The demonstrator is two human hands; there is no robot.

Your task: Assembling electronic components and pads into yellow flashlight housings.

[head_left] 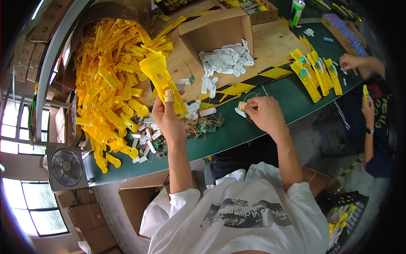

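Observation:
My left hand (168,120) is closed round a long yellow plastic housing (157,72), held tilted above the bench with its wide end up and away from me. To the right, my right hand (266,113) pinches at a small white plastic piece (240,112) low over the green mat; thin wires (253,96) curve just beyond the fingers. A tan covering wraps a fingertip on each hand. Between my hands lie small green circuit boards (207,126) with red and green wires. Loose white plastic parts (148,144) are strewn beside my left wrist.
A large heap of yellow housings (105,72) fills the left side. A tipped cardboard box (215,31) spills white parts (226,58). At right are yellow housings with boards (306,74), a green can (297,12) and a co-worker's hand (351,62). A fan (66,166) stands left.

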